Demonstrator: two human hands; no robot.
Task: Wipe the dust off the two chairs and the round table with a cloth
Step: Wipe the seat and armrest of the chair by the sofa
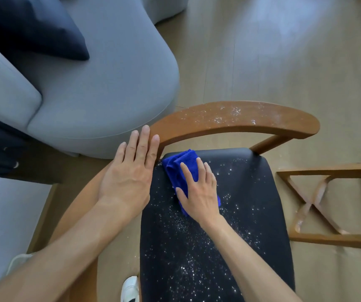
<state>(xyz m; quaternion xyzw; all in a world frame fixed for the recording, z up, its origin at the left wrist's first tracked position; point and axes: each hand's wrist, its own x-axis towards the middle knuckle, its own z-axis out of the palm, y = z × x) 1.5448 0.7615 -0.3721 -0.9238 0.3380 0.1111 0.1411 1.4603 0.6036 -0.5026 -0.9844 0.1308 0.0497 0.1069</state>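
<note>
Both hands flat: right hand presses folded blue cloth on dust-speckled black seat

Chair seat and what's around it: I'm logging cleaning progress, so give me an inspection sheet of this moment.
Surface: black seat speckled with white dust.
Job's things: blue cloth folded, at the seat's far left corner; wooden backrest dusty.
Clutter: nothing seen.
Hands: left hand flat on the chair's left side; right hand presses the cloth, fingers straight.
Cables: nothing seen.
Surroundings: grey sofa, dark cushion, wooden frame at right, wood floor.
</note>
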